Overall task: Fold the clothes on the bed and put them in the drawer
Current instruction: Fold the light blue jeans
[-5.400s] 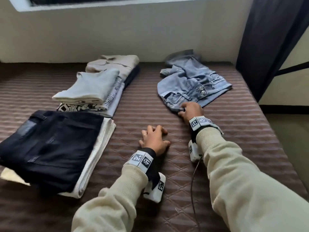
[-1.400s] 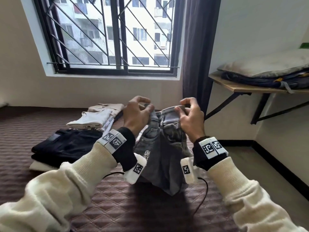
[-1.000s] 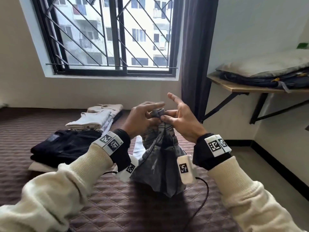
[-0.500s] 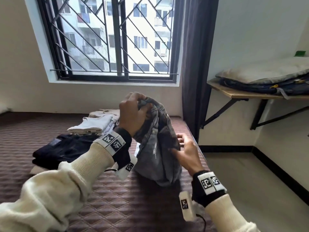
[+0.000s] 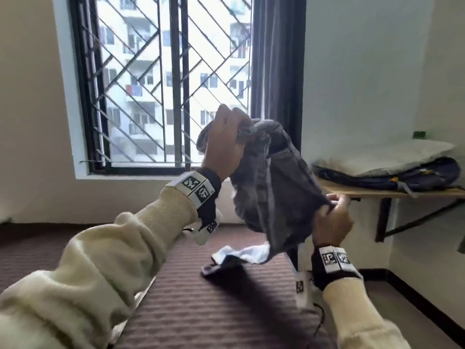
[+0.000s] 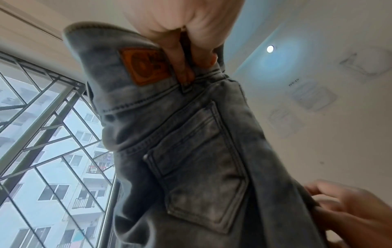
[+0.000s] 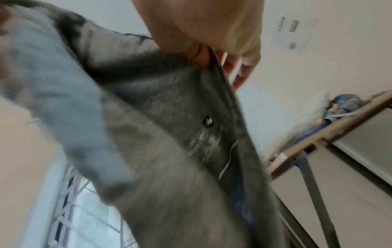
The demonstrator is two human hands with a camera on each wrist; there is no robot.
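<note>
left hand (image 5: 224, 144) grips jeans (image 5: 274, 187) waistband | right hand (image 5: 331, 220) pinches side edge | legs bunched, right-wrist view blurred

jeans (image 5: 271, 187) lifted higher, right hand (image 5: 332, 220) regripped

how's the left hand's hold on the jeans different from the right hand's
The left hand is raised high before the window, while the right hand sits lower, toward the shelf side. The left hand bunches the waistband of the jeans near the orange patch; the right hand pinches a fabric edge further down. Both grip the same pair, held up above the bed.
</note>
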